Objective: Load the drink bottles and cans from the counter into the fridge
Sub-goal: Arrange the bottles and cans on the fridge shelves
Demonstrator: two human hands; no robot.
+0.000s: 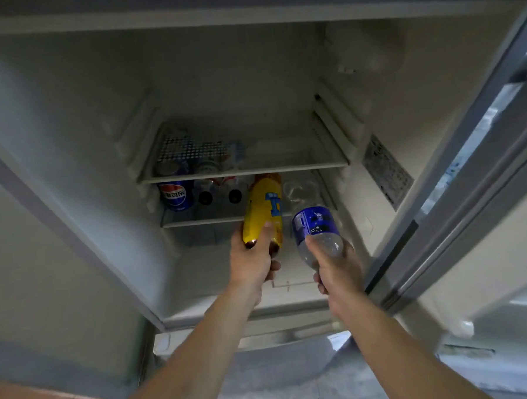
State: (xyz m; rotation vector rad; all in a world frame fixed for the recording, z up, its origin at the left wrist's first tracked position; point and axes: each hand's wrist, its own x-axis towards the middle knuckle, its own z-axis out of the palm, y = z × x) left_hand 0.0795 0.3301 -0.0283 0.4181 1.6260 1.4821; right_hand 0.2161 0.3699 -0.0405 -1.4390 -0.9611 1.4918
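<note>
two bottles are held out into the open white fridge point(72, 185), one in each hand. the left hand point(253, 258) has its fingers and thumb curled round the base end of a yellow-labelled plastic bottle of dark drink point(264, 208); its long axis runs away from the person, cap end pointing into the fridge and lying over the front edge of the lower clear shelf point(202, 221). the right hand point(336, 265) grips the bottom of a clear plastic bottle with a blue label point(314, 224), just beside the yellow one, tilted the same way with its neck towards the back of that shelf. on the same shelf, to the left, stand a blue pepsi can point(176, 195) and two dark-capped bottles point(219, 192) lying with caps facing out. above, on the upper shelf point(245, 170), more cans and bottles show blurred.
</note>
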